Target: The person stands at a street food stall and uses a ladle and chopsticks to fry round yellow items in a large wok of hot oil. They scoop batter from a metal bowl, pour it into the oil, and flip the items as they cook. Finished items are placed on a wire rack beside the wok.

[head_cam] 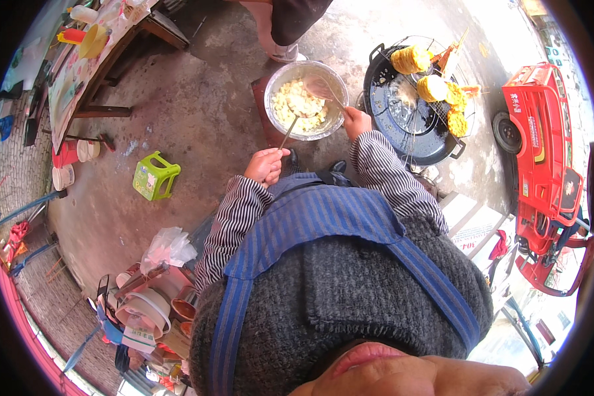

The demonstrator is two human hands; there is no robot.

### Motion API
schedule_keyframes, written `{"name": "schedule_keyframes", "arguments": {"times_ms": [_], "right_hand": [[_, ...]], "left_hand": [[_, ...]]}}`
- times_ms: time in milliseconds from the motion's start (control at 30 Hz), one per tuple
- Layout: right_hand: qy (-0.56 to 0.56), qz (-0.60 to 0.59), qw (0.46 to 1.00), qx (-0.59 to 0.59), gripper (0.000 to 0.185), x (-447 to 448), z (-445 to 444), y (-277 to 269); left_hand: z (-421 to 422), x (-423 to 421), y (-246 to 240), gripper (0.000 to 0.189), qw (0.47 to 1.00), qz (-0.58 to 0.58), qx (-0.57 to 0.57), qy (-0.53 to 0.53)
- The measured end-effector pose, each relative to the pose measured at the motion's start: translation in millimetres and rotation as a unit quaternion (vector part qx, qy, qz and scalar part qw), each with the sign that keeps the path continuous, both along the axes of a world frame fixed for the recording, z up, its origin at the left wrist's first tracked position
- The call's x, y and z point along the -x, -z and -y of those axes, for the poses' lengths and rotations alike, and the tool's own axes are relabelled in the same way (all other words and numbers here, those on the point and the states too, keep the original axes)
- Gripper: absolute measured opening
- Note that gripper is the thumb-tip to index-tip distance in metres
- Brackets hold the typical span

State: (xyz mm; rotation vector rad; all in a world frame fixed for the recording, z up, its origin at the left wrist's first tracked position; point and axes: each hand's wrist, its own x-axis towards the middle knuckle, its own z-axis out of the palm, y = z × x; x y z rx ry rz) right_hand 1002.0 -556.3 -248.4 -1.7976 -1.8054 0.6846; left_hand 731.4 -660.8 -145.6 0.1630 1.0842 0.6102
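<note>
A round metal basin point(340, 122) in front of me contains pale yellow diced food point(288, 97). My left hand point(266, 167) grips the thin handle of a metal ladle point(289, 132), whose bowl is heaped with the pale cubes inside the basin. In my right hand point(357, 123) is a broad spoon-like utensil point(318, 86), its head over the basin's far right side. To the right of that hand stands a large black two-handled pan point(376, 106) with dark liquid, probably oil, and froth in it. Golden fried pieces point(431, 88) rest on a wire rack along its right side.
Another person's leg point(262, 24) is just beyond the basin. A green plastic stool point(156, 175) stands on the concrete floor at left, below a cloth-covered table point(72, 94). Buckets point(141, 312) crowd the lower left. A red three-wheeled vehicle point(537, 128) is parked at right, near cartons point(468, 222).
</note>
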Motion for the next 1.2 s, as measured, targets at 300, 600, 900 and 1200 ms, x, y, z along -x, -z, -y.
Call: {"name": "schedule_keyframes", "arguments": {"times_ms": [300, 600, 900, 1200], "right_hand": [[-0.015, 0.05, 0.998, -0.025, 0.018, -5.0, -5.0, -2.5], [-0.015, 0.039, 0.998, 0.046, 0.017, 3.3, -5.1, -20.8], [-0.104, 0.102, 0.988, 0.05, 0.009, 18.7, -1.1, -37.7], [0.13, -0.278, 0.898, 0.315, 0.026, -4.4, -7.9, -1.2]], "left_hand": [[3.0, -0.9, 0.8, 0.021, 1.0, 0.008, 0.001, 0.003], [4.1, 0.7, 3.1, 0.021, 1.0, -0.007, 0.0, -0.011], [1.4, 1.4, 4.8, 0.021, 1.0, -0.014, -0.003, -0.021], [0.2, 4.9, 2.4, 0.021, 0.999, 0.021, -0.005, -0.045]]}}
